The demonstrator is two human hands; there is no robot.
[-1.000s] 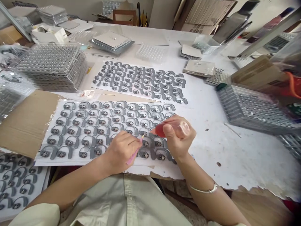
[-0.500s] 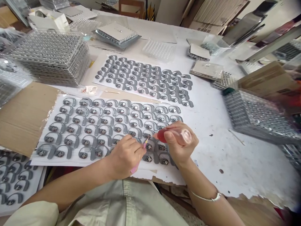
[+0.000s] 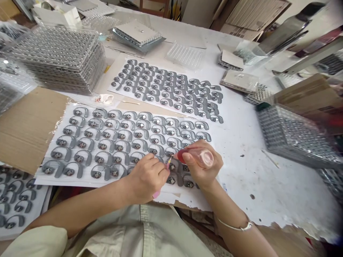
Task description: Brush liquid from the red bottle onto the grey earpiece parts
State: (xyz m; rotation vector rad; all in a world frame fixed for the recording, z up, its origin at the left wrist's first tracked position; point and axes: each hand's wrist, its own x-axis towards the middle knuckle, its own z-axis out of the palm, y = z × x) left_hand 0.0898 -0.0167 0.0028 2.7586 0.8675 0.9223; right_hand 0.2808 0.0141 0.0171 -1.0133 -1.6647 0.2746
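Observation:
My left hand (image 3: 148, 178) is closed around a slim pink tool, pen-like or brush-like (image 3: 156, 194). Its tip points at one of the grey hook-shaped parts. In my right hand (image 3: 207, 171) is a small squeeze bottle (image 3: 198, 157) of red liquid, tilted so that its nozzle meets the tool's tip just above that part. Whether nozzle, tip and part touch I cannot tell. Rows of these grey hooked parts (image 3: 138, 146), each with a small shiny metallic piece at one end, lie on a white sheet (image 3: 44, 184) under both hands.
Beyond is a second sheet of grey parts (image 3: 166, 85). Stacks of clear trays stand at left (image 3: 61, 60) and right (image 3: 294, 139). A cotton swab (image 3: 131, 102) and a crumpled tissue (image 3: 104, 99) lie between the sheets. Brown cardboard (image 3: 24, 125) is at left.
The view has shifted slightly. Both hands stay close together over the same area, the tool's tip and the bottle's nozzle now nearer each other.

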